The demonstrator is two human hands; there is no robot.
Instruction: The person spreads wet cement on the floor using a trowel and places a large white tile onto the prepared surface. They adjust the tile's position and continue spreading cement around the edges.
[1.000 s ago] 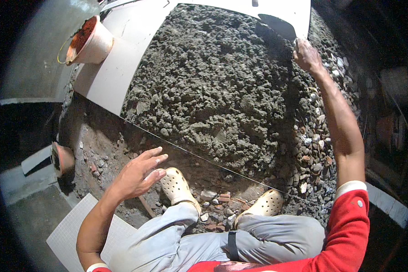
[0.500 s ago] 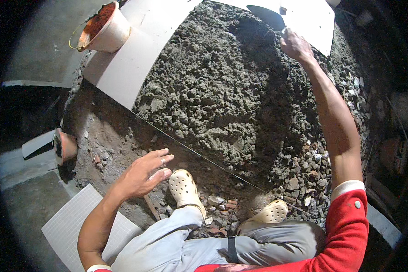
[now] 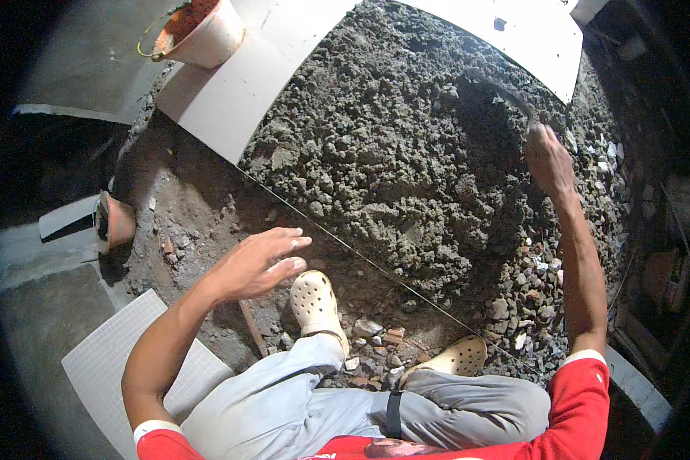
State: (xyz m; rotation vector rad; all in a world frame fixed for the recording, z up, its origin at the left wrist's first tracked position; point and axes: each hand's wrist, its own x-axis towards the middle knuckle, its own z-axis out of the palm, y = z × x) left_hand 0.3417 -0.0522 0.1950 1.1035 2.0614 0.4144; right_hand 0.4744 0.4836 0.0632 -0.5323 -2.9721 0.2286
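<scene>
Grey wet mortar [image 3: 376, 146] is spread in a wide, lumpy bed in front of me. My right hand [image 3: 552, 161] is closed round the handle of a trowel [image 3: 507, 93] at the far right of the bed. Its dark blade lies against the mortar, partly lost in shadow, just short of a pale tile [image 3: 540, 54]. Nothing is in my left hand [image 3: 262, 262], which hovers beside my left clog [image 3: 314, 303] with the fingers stretched and apart. A thin taut string [image 3: 345, 247] runs along the near edge of the mortar.
A large pale tile [image 3: 215, 103] at the far left bears a bucket [image 3: 207, 37] with reddish residue. Another bucket [image 3: 119, 222] lies tipped at left. A gridded tile [image 3: 142, 349] sits near my left arm. Gravel [image 3: 533, 295] borders the mortar at right; broken stones surround my feet.
My right hand has drawn the trowel back from the pale tile, nearer to me, and its blade has come down onto the mortar. My left hand stays open near the clog. The view has shifted slightly.
</scene>
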